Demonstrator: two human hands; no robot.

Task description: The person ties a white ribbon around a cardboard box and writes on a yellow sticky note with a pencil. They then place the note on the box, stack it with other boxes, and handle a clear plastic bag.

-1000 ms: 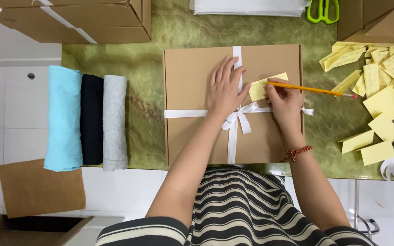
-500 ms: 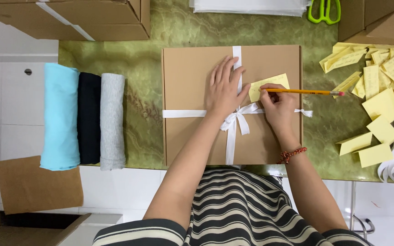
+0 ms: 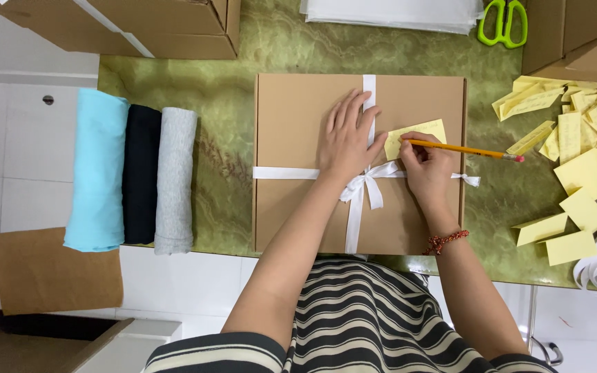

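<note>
Surface: green marbled table (image 3: 243, 90), with white tiled floor at the left and below.
Box: flat brown box (image 3: 298, 207) lies shut in the middle of the table, tied crosswise with white ribbon (image 3: 286, 173) and a bow (image 3: 364, 188) near its centre; what is inside cannot be seen.
Note: yellow note (image 3: 428, 130) lies on the lid, right of the upright ribbon band and above the cross band.
Left hand: left hand (image 3: 345, 141) rests flat on the lid, fingers slightly spread, fingertips beside the upright band, thumb reaching towards the note's left end.
Right hand: right hand (image 3: 428, 169) pinches a yellow pencil (image 3: 468, 150), its tip on the note's lower left part, its pink eraser end pointing right past the box edge; a red bracelet (image 3: 445, 241) sits on the wrist.
Left of box: three rolled cloths side by side, blue (image 3: 97, 169), black (image 3: 141, 174), grey (image 3: 176, 179), well apart from the hands.
Right of box: loose yellow slips (image 3: 575, 145) scattered over the table.
Far edge: cardboard cartons (image 3: 167, 24), a white stack (image 3: 392, 12), green scissors (image 3: 502, 21).
Floor: brown cardboard sheet (image 3: 53, 273).
</note>
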